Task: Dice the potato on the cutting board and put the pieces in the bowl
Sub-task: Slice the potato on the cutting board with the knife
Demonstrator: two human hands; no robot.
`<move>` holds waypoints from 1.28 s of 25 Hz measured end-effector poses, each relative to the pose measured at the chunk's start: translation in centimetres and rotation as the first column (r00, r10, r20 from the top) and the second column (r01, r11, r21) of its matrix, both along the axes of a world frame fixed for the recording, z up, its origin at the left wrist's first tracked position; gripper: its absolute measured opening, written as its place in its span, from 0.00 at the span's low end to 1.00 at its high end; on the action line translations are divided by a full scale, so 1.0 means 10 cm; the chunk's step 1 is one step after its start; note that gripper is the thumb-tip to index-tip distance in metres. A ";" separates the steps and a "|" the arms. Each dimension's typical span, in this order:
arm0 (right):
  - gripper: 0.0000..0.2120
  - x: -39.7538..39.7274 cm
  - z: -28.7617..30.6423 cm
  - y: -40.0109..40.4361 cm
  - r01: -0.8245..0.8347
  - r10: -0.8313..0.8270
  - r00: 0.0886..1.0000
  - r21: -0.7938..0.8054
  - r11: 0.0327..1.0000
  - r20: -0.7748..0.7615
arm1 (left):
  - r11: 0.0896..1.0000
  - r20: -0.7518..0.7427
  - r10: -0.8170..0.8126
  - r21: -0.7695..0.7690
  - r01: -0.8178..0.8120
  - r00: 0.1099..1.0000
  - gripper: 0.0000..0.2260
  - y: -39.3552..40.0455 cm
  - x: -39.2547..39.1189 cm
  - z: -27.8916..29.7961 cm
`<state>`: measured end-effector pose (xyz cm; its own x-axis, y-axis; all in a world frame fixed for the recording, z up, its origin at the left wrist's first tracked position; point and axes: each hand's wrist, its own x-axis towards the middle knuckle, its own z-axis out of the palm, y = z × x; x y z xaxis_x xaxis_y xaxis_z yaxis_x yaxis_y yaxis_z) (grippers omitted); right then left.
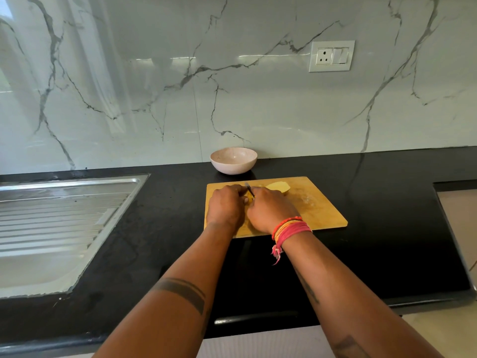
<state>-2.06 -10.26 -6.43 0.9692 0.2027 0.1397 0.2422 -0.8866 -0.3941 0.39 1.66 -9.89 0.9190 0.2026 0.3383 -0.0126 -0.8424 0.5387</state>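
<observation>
Cutting potato on board (317, 202) | your right hand (271, 210) grips knife (249, 189); left hand (225, 205) curls over hidden piece | half (278, 187) beside right hand | bowl (233, 160) behind board, empty | potato firm, wet, slippery: pin flat-side down.

Hands: two, a left hand (225, 206) and a right hand (269, 210), both over the board
Cutting boards: one wooden cutting board (320, 210) on the counter (387, 228)
Bowls: one pale bowl (233, 160)
Knives: one knife (249, 189), its blade showing between the hands
Potato pieces: one potato piece (278, 187) in plain view; any others are hidden by the hands
Sinks: one steel sink (59, 228)
Wall sockets: one switch plate (331, 56)
Wrist threads: one bunch of red and orange threads (290, 228)
</observation>
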 end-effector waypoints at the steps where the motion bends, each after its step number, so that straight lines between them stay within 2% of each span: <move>1: 0.22 0.05 0.02 0.03 0.007 -0.007 1.000 -0.003 1.000 -0.004 | 1.000 0.004 -0.002 0.008 0.002 1.000 0.16 0.00 0.00 0.00; 6: 0.21 0.20 0.06 0.14 0.020 -0.022 0.999 -0.053 0.998 -0.041 | 0.998 0.010 -0.025 0.050 0.024 1.000 0.18 0.00 -0.01 0.00; 12: 0.17 0.03 -0.08 0.02 -0.010 -0.002 0.995 -0.121 0.993 -0.096 | 0.999 -0.024 0.025 -0.029 -0.026 0.999 0.15 0.00 0.04 -0.02; 16: 0.23 -0.17 -0.20 -0.16 -0.050 0.035 0.993 -0.125 0.991 -0.116 | 0.998 -0.037 0.039 -0.052 -0.041 0.999 0.15 -0.01 0.03 0.00; 19: 0.24 -0.36 -0.22 -0.31 -0.085 0.077 0.994 -0.095 0.992 -0.083 | 0.996 -0.031 0.048 -0.079 -0.050 0.998 0.15 -0.02 0.01 -0.01; 25: 0.25 -0.46 -0.04 -0.33 -0.044 0.042 0.996 0.027 0.999 0.083 | 0.993 -0.012 0.045 -0.105 -0.046 0.999 0.14 -0.02 0.02 -0.03; 32: 0.23 -0.11 -0.02 0.00 -0.017 0.017 1.000 -0.011 1.000 0.010 | 0.995 0.016 0.018 -0.103 -0.017 1.000 0.14 0.01 0.00 -0.02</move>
